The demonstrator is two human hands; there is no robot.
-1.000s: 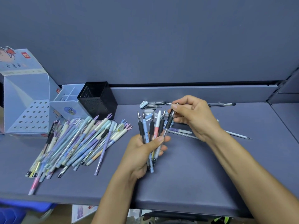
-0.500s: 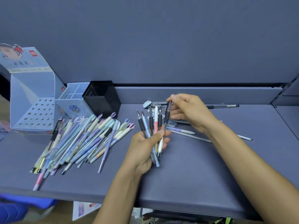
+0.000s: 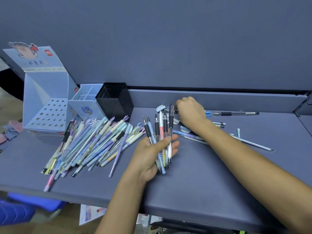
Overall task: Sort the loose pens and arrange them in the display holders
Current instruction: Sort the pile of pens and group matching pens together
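**Soft, even light; smeared and bowed at the edges**

Diffuse light falls from above on the matte grey-blue desk top [image 3: 202,174], moderately bright and free of glare. Only a faint, soft shadow lies beneath the left hand [image 3: 148,154]. The fan of black-gripped gel pens [image 3: 157,130] it grips is sharp. The pale blue perforated cardboard display box [image 3: 45,114] and the blue plastic crate [image 3: 15,211] at the left edge are smeared. Wide-angle distortion bows the desk's front edge.

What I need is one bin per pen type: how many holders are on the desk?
3, in a row at back left: perforated display box leftmost, divided blue holder in the middle, black mesh cup rightmost. No others visible.
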